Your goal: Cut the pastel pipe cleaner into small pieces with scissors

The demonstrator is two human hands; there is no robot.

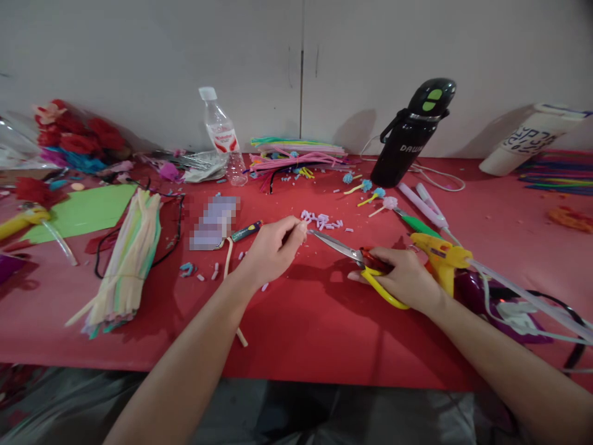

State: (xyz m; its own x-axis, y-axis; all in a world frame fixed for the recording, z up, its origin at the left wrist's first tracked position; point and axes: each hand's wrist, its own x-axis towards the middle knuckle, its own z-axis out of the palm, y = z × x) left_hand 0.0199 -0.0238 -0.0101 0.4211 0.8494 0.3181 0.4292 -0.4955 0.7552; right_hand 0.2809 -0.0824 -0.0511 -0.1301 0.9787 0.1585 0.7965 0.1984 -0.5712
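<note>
My left hand (280, 247) is closed in a pinch over the middle of the table, fingertips beside the scissor tips. What it pinches is too small to make out; a pale bit shows at the fingertips. In my right hand (407, 278) are scissors (340, 246) with yellow and red handles, blades pointing left toward the pinch. Just beyond lies a loose pile of short lilac pieces (322, 219). A cream fuzzy stem (228, 262) runs down past my left wrist, partly hidden by the forearm. More cut bits (215, 271) lie to the left.
A bundle of pastel pipe cleaners (127, 266) lies left. At the back stand a plastic bottle (222, 136), a black flask (410, 139) and a white tumbler (523, 139). A yellow glue gun (438, 253) with cords is beside my right hand. Small pom-pom flowers (390, 203) lie behind.
</note>
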